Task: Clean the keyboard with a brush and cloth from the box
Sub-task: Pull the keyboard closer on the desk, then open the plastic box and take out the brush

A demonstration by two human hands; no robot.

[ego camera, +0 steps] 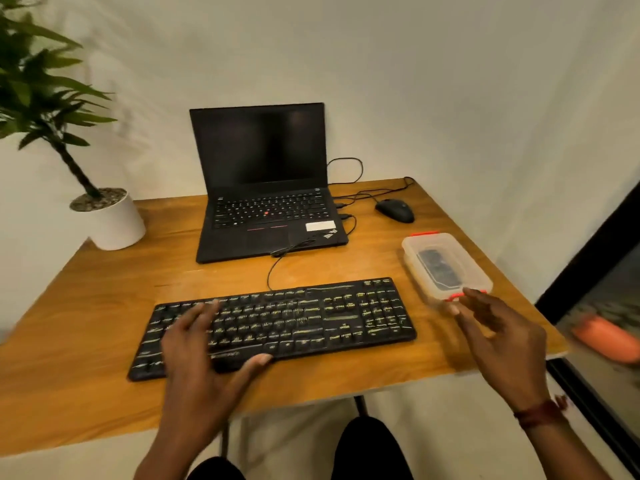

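Fetching the tools, by the look of it, with the lid not yet off. Hovering the right grip [502, 337], fingers spread and clasping nothing, just at the near red clip [457, 296] of the clear lidded box [412, 251] on the right of the worktop [86, 323]. Something dark inside, too blurred to name as brush or cloth. Holding the left grip [201, 348] flat, fingers straight and apart, over the left half of the black keyboard [311, 320] at the worktop's near middle; touching or just above, hard to tell. Next, probably: unlatching the clips at both ends, steadying the light box against sliding, lifting the lid, taking out the brush
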